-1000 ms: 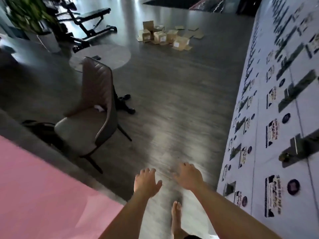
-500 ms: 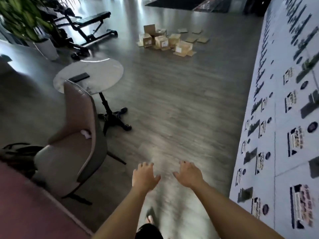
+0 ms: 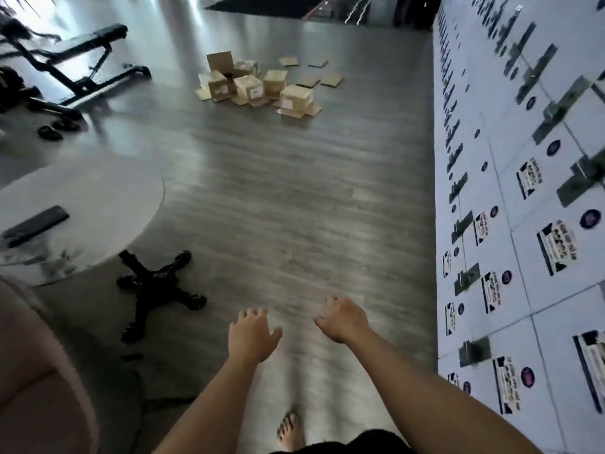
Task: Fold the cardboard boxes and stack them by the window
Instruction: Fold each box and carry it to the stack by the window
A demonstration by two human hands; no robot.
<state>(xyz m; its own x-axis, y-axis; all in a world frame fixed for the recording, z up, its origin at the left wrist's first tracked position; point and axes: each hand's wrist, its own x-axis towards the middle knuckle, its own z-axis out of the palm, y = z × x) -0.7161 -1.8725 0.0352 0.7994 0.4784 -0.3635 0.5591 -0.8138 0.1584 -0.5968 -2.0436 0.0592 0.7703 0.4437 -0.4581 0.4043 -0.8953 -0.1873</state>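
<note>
A round table (image 3: 98,204) with a dark phone (image 3: 34,226) on it stands left of the person. The left hand (image 3: 252,335) and right hand (image 3: 343,319) reach out with loose fingers, holding nothing. The cardboard boxes (image 3: 258,86) sit on the floor far past the table

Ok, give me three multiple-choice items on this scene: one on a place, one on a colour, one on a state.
1. Where are the cardboard boxes?
A. on the round table
B. on the floor far ahead
C. in the person's hands

2. What colour is the table base?
A. black
B. white
C. red

3. What are the left hand and right hand doing?
A. gripping a box
B. empty, fingers relaxed
C. pressing the wall

Key: 1 B, they lie clustered on the floor; 2 A, its legs are dark; 3 B, both hang over bare floor.
</note>
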